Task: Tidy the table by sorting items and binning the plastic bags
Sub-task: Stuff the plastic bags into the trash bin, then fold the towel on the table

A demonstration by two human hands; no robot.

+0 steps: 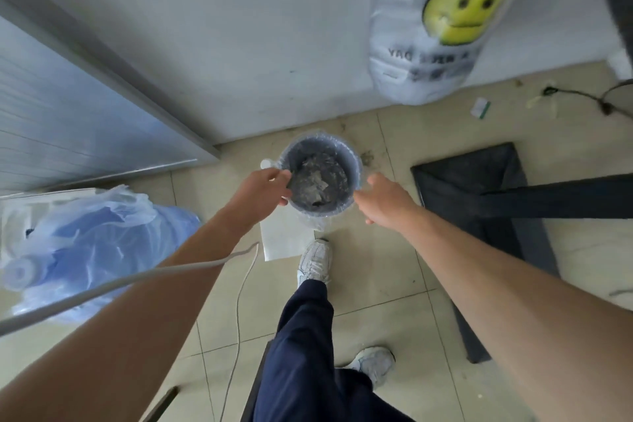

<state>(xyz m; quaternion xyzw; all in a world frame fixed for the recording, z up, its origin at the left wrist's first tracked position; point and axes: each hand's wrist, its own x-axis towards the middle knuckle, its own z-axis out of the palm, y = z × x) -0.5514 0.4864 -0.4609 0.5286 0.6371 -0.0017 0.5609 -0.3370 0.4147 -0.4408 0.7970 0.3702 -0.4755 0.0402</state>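
A small grey bin (352, 164) with a clear plastic liner stands on the tiled floor against the wall. Crumpled clear plastic bags (317, 181) lie inside it. My left hand (263, 188) is at the bin's left rim, thumb above and fingers curled below, gripping the rim and liner. My right hand (385, 199) is at the bin's right side, seen from the back. Its fingers reach to the liner's edge and hold nothing that I can see.
A white smiley-face plastic bag (445, 20) hangs at top right. A full blue translucent bag (99, 243) lies at left. A white cable (239, 284) crosses the floor. A dark mat (472, 188) lies right of the bin, my shoes (315, 260) below it.
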